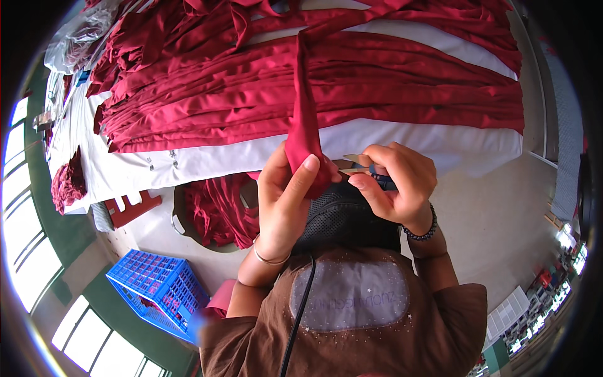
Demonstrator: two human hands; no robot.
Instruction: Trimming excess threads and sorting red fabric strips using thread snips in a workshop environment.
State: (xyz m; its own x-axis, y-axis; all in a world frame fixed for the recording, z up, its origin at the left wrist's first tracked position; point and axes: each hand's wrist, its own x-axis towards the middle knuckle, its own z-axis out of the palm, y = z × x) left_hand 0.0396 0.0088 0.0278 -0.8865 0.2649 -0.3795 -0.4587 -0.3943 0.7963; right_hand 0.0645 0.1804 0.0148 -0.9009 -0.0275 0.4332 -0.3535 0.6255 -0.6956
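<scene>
My left hand [286,188] pinches the end of a long red fabric strip [305,119], which runs up from my fingers to the pile on the table. Close beside it, my right hand [400,182] is closed around small thread snips [380,178] with dark handles. The blades are apart and their tips point left at the cloth edge by my left fingers. Whether they touch the fabric I cannot tell. Beyond both hands, long red strips [408,81] lie in lengthwise folds over a white cloth [220,151] on the table.
Below the table edge at left, a round tub [181,217] holds crumpled red fabric [220,210]. A blue plastic crate [154,283] stands on the floor farther left. Clear plastic wrapping [81,38] lies at the table's far left corner, and a red bundle [69,182] hangs at its left edge.
</scene>
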